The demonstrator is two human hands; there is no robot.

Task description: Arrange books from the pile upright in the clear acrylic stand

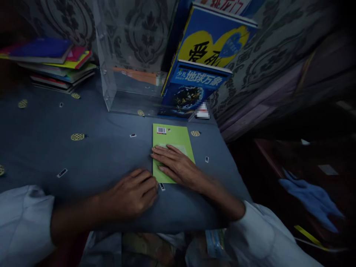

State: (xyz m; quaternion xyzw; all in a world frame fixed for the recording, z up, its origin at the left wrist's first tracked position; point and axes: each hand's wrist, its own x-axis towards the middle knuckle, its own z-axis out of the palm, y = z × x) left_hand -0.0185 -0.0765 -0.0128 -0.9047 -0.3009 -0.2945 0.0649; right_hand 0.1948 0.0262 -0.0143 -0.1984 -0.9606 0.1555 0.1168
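Observation:
A thin green book [171, 138] lies flat on the blue tablecloth [97, 148], back cover up with a barcode at its far corner. My right hand [178, 165] rests flat on the book's near half, fingers stretched out and pointing left. My left hand [133, 193] lies on the cloth just left of the book's near corner. Its fingers are curled under, and their tips are at the book's edge. Whether they grip the edge is hidden.
A clear acrylic stand [122, 74] at the back holds blue books [200, 81] leaning at its right end. A stack of coloured books [52, 63] lies at the far left. The table edge drops off at the right, beside a dark floor with blue cloth [311, 198].

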